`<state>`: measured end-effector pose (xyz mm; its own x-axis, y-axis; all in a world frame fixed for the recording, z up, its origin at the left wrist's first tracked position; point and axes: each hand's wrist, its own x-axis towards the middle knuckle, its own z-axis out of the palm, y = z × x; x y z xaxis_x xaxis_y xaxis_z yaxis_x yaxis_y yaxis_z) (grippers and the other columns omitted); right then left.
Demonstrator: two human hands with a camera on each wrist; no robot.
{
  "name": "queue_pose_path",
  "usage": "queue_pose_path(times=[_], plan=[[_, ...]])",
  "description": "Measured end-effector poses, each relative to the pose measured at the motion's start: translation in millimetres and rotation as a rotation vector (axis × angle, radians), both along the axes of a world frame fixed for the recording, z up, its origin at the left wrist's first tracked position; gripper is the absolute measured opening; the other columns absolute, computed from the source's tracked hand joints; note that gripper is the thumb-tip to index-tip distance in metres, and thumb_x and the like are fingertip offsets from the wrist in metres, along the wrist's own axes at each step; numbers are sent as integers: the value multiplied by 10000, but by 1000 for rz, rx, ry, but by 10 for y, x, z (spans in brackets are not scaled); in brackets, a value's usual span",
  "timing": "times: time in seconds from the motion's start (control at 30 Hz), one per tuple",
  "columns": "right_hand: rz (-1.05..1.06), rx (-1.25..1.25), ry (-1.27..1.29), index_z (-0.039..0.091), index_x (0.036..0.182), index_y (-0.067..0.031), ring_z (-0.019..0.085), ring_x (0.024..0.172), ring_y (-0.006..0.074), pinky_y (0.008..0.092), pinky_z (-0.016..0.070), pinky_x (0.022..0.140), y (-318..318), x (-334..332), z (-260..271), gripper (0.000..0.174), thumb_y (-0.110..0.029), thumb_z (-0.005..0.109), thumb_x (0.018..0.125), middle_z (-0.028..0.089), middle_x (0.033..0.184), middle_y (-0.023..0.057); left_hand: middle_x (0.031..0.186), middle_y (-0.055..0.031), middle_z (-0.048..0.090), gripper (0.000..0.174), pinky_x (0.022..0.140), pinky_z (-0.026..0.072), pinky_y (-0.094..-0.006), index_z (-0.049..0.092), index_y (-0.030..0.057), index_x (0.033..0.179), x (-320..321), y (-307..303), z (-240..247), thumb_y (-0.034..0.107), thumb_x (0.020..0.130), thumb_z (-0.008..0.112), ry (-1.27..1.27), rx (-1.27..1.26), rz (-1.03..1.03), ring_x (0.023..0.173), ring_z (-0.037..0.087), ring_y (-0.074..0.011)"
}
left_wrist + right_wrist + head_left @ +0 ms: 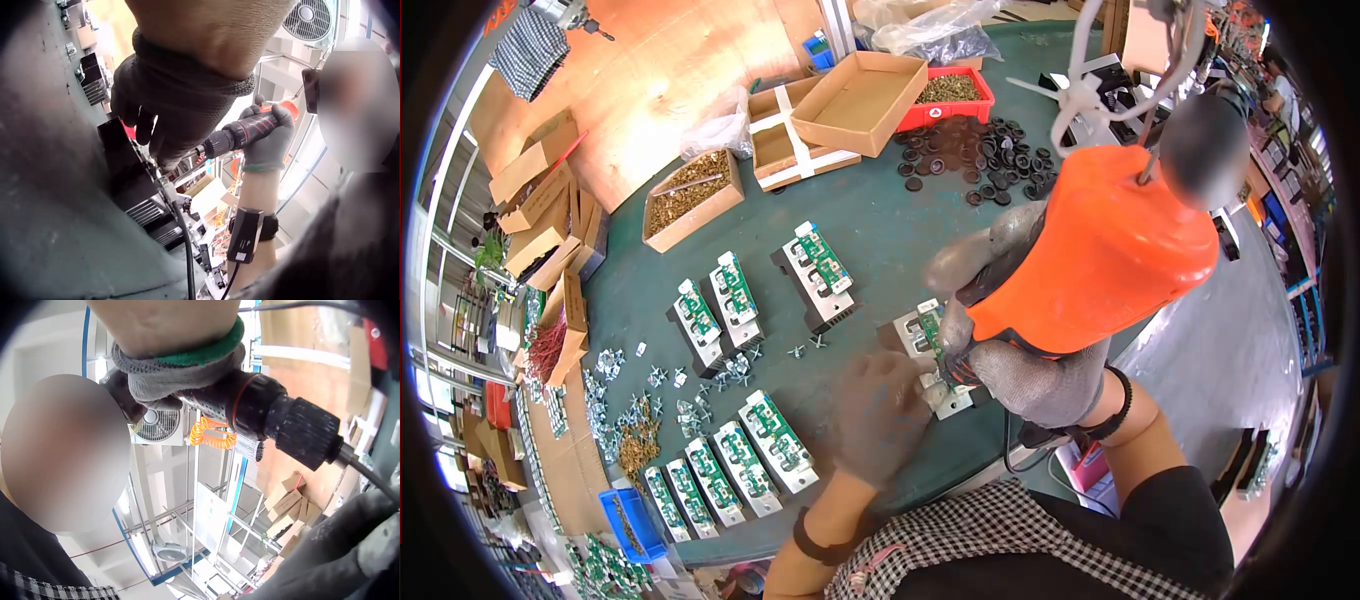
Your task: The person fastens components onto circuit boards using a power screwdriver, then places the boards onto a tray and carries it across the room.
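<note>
My gloved right hand (pixel 1040 380) grips an orange and black power drill (pixel 1100 250), its chuck (pixel 306 434) and long bit (pixel 375 478) angled down towards the work. Under it, at the table's near edge, lies a green circuit board on a metal heat sink (pixel 956 404). My gloved left hand (pixel 883 415) is at the left side of this board, fingertips (pixel 164 161) right at its face, close to the bit. In the left wrist view the black finned side of a heat sink (pixel 125 165) shows beneath those fingers. I cannot tell whether they pinch something small.
Several similar board assemblies (pixel 775 440) stand in a row at the near left, more (pixel 815 272) behind. Loose metal clips (pixel 690 415) lie between. Boxes of brass parts (pixel 690 200), a red bin (pixel 945 98) and black rings (pixel 1000 160) are at the back. A cable (pixel 184 244) hangs nearby.
</note>
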<state>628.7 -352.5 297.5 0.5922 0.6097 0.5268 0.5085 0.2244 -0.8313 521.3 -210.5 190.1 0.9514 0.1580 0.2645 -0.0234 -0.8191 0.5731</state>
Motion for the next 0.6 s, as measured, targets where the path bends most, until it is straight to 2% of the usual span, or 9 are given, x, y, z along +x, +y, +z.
queue_pose_path(times=[0.13, 0.2, 0.23, 0.33, 0.47, 0.6], plan=[[-73, 106, 114, 404, 1181, -40, 610, 788, 157, 268, 507, 661, 168, -93, -3, 554, 161, 500, 674, 596, 1032, 117, 871, -37, 606, 275, 793, 412, -413, 676, 144, 966, -3, -62, -62, 160, 692, 686, 18, -128, 70, 898, 539, -263], [-122, 116, 125, 458, 1157, -29, 613, 832, 164, 268, 495, 712, 235, -111, -17, 520, 85, 582, 665, 606, 1008, 99, 885, -36, 604, 282, 797, 406, -415, 675, 144, 968, -17, -51, -66, 163, 687, 685, -38, -173, 71, 903, 536, -265], [-137, 85, 98, 489, 1146, -21, 622, 854, 178, 276, 490, 746, 250, -89, -17, 521, 21, 649, 652, 610, 1000, 93, 912, -46, 603, 276, 792, 407, -408, 667, 127, 955, -37, -22, -231, 201, 693, 709, -30, -205, 85, 905, 534, -272], [-117, -4, -83, 459, 1180, -3, 614, 841, 199, 287, 481, 760, 214, 3, 33, 598, -44, 719, 643, 585, 981, 104, 925, -70, 602, 274, 806, 407, -408, 653, 91, 930, -8, -57, -202, 227, 701, 720, -7, -301, 79, 922, 539, -284], [-163, 75, -226, 475, 1151, -2, 601, 797, 212, 298, 477, 723, 251, 21, 55, 548, -47, 708, 657, 571, 941, 117, 919, -108, 605, 309, 792, 430, -413, 627, 53, 973, 9, -32, -188, 227, 729, 701, 2, -285, 63, 902, 561, -308], [-236, 30, -312, 475, 1154, -8, 596, 786, 214, 297, 474, 712, 270, -1, 67, 545, -45, 704, 661, 569, 936, 114, 954, -145, 621, 350, 768, 458, -413, 597, 37, 1050, 15, 1, -218, 225, 766, 680, 65, -328, 7, 892, 585, -342]])
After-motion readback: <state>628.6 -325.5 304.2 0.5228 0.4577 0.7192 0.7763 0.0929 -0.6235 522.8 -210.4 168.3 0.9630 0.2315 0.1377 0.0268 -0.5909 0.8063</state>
